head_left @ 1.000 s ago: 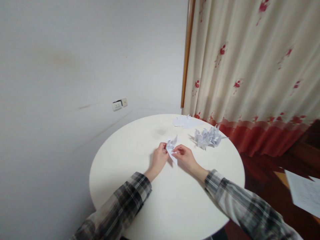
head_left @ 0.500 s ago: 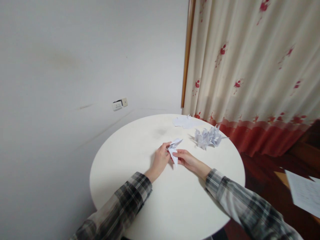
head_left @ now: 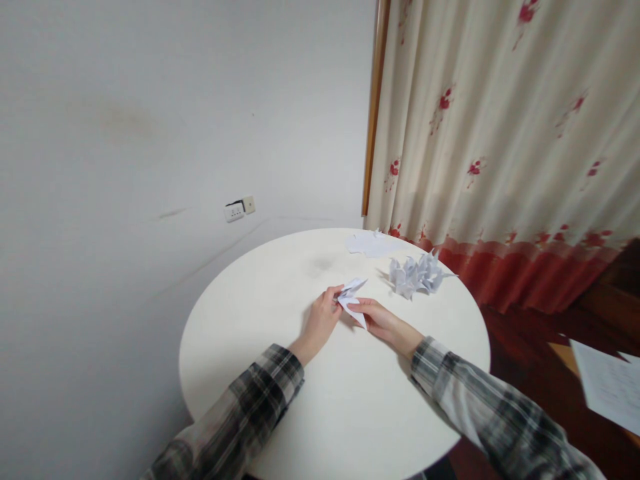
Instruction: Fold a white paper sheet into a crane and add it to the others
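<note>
Between my two hands is a white folded-paper crane, with pointed flaps spread up to the right and down to the right. My left hand pinches its left side; some of the fingertips are hidden behind the paper. The lower flap is gripped by my right hand, the thumb on top and the other fingers beneath. Both hands are just over the round white table. Right of and beyond them stands a cluster of several folded white paper cranes.
Flat white paper sheets lie at the table's far edge. Behind is a pale wall with a socket. A flowered curtain hangs at the right. Written sheets rest on a wooden surface at the lower right.
The lower flap of the paper crane has swung from pointing nearly straight down to pointing down and right, along with my right fingers. My left hand has barely moved.
</note>
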The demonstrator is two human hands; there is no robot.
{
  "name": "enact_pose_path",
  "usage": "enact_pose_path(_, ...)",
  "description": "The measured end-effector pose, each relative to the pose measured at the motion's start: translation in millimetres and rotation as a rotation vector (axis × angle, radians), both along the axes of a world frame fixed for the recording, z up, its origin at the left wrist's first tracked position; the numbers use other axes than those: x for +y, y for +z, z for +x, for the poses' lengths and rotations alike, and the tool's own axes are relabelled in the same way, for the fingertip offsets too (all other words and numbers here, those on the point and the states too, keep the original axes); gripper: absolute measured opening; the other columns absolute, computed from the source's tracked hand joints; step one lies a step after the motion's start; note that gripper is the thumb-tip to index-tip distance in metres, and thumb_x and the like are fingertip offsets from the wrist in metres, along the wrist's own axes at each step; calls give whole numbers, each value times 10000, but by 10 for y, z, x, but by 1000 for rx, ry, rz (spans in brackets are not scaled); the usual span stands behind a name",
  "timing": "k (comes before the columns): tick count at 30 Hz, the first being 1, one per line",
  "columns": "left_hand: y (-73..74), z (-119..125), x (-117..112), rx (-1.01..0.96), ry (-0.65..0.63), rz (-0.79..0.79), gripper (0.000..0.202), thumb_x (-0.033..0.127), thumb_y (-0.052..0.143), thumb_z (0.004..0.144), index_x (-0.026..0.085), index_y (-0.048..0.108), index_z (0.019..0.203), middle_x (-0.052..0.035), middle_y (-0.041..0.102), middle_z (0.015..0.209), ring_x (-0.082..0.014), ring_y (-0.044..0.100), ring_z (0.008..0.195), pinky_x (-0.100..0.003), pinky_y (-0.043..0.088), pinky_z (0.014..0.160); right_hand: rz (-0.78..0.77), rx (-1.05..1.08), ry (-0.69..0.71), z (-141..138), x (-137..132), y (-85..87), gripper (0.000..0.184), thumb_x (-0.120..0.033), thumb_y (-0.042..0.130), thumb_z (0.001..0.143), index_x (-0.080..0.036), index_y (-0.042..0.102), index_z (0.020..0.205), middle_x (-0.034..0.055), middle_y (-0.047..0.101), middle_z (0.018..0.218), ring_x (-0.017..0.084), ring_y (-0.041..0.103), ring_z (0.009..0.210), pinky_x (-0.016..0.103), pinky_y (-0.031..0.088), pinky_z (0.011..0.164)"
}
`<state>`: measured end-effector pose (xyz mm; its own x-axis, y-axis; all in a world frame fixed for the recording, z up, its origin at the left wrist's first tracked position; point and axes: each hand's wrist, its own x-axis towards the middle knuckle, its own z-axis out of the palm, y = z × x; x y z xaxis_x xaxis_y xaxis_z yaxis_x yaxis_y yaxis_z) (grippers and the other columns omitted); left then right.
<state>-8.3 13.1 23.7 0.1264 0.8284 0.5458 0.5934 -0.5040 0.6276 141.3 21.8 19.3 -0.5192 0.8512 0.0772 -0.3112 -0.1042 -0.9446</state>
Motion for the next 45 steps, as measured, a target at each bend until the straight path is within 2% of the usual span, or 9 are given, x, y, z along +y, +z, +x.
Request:
enact_pose_path(4, -15, 5, 23, -36, -5, -42, 299, 74, 501, 705, 190, 498, 981, -51, 629, 928, -161, 608, 783, -285, 471, 725, -33, 46, -44, -19, -14, 11, 201, -268, 688, 637, -123, 650, 770, 29, 646, 710, 107, 550, 609, 215, 422, 597)
enact_pose_path(12, -94, 12, 91, -196, -80, -152, 211, 106, 511, 703, 193, 500, 895, -21, 642, 821, -131, 612, 642, -224, 475, 587, -106, 74, -48, -48, -48, 49, 225, -302, 718, 608, -111, 659, 713, 32, 639, 623, 90, 536, 509, 206, 410, 515)
enact_pose_path(17, -78, 14, 97, -250, -93, -208, 215, 116, 528, 680, 181, 493, 883, -13, 635, 772, -127, 610, 607, -209, 461, 542, -42, 59, -72, -49, -43, 43, 221, -241, 760, 542, -111, 654, 685, 10, 630, 608, 79, 530, 518, 197, 400, 530)
enact_pose_path(20, -92, 10, 114, -274, -103, -215, 217, 108, 531, 665, 173, 501, 870, -8, 629, 761, -120, 606, 615, -197, 454, 539, 11, 14, -109, -29, -25, 30, 244, -302, 738, 578, -108, 660, 703, 26, 642, 637, 86, 549, 530, 206, 411, 542)
enact_pose_path(24, -106, 13, 131, -321, -139, -266, 195, 98, 543, 644, 168, 499, 820, 17, 616, 685, -103, 585, 576, -176, 435, 512, 74, -75, -152, 4, -13, 52, 294, -394, 701, 610, -106, 649, 637, 32, 627, 586, 88, 542, 488, 216, 412, 521)
enact_pose_path(30, -124, 20, 166, -399, -174, -319, 177, 107, 565, 612, 165, 488, 760, 37, 600, 644, -97, 570, 578, -174, 419, 514, 167, -137, -140, 39, 16, 68, 315, -420, 694, 603, -111, 659, 656, 30, 627, 584, 84, 525, 485, 214, 410, 518)
enact_pose_path(37, -251, -19, 284, -518, -311, -456, 249, 119, 615, 559, 164, 458, 747, 22, 625, 671, -124, 599, 631, -226, 450, 592, 384, -338, -206, 114, 79, -18, 300, -425, 629, 671, -126, 650, 658, -5, 584, 562, 84, 489, 492, 207, 383, 505)
enact_pose_path(42, -281, -40, 308, -541, -322, -509, 249, 96, 620, 542, 155, 469, 730, 21, 617, 661, -113, 589, 618, -202, 417, 561, 796, -552, -359, 191, 67, 13, 264, -363, 567, 761, -148, 648, 631, -4, 533, 567, 95, 454, 549, 212, 341, 525)
enact_pose_path(45, -235, -24, 264, -575, -355, -573, 253, 93, 633, 538, 151, 472, 724, 18, 615, 651, -104, 579, 595, -196, 401, 548, 951, -595, -441, 222, 64, 23, 207, -329, 572, 769, -162, 662, 687, 25, 553, 676, 105, 467, 594, 219, 351, 540)
